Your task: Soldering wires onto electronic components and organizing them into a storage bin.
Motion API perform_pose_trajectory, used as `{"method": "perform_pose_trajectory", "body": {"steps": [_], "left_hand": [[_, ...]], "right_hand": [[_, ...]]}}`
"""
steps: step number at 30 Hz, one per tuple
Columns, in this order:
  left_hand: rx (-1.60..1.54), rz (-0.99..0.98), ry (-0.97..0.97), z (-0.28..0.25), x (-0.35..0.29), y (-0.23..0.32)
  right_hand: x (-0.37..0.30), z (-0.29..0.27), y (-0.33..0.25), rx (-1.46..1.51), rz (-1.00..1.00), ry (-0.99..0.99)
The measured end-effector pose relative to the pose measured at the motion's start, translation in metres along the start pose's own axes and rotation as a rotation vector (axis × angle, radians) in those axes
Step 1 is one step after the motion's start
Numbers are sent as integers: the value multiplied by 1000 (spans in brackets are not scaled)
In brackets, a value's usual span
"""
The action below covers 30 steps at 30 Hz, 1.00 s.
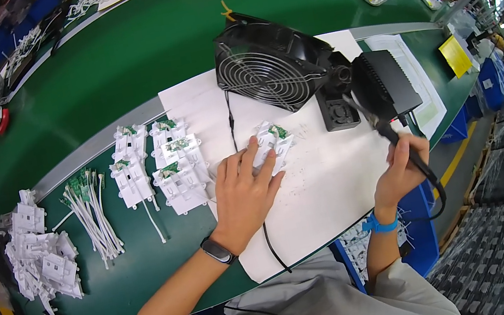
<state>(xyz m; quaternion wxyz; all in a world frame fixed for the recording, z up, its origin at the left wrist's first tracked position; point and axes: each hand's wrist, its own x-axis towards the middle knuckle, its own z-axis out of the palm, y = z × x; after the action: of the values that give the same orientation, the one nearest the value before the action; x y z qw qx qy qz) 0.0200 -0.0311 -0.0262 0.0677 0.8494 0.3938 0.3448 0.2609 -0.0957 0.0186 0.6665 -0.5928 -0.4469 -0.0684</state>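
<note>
My left hand (245,189) lies with spread, stretched fingers on a white plastic housing (275,143) that has a small green circuit board (278,131) at its far end. The fingers cover its near left part. In my right hand (405,174) is a soldering iron (386,132), gripped like a pen, its cable looping down. The iron's front end points up and left, beside the black stand (338,112), apart from the housing; its tip is hard to make out.
Left of my left hand lie more housings with boards (181,177), a bundle of white wires with green boards (92,216) and a pile of white housings (43,255). A black fan (270,66) and a black box (385,85) stand on the white sheet (334,200). A blue bin (421,232) sits below the edge.
</note>
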Motion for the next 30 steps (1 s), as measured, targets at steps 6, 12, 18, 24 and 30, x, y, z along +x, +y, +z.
{"method": "perform_pose_trajectory", "body": {"steps": [6, 12, 18, 24, 30], "left_hand": [[-3, 16, 11, 2, 0, 2], [-10, 20, 25, 1, -2, -1], [-24, 25, 45, 4, -4, -3], [-36, 32, 28, 5, -7, -4], [-16, 65, 22, 1, -9, 4]], "right_hand": [[45, 9, 14, -98, 101, -54], [63, 52, 27, -171, 137, -371], [54, 73, 48, -157, -15, -353], [61, 67, 40, -190, -11, -424], [60, 54, 47, -103, 289, -461]]}}
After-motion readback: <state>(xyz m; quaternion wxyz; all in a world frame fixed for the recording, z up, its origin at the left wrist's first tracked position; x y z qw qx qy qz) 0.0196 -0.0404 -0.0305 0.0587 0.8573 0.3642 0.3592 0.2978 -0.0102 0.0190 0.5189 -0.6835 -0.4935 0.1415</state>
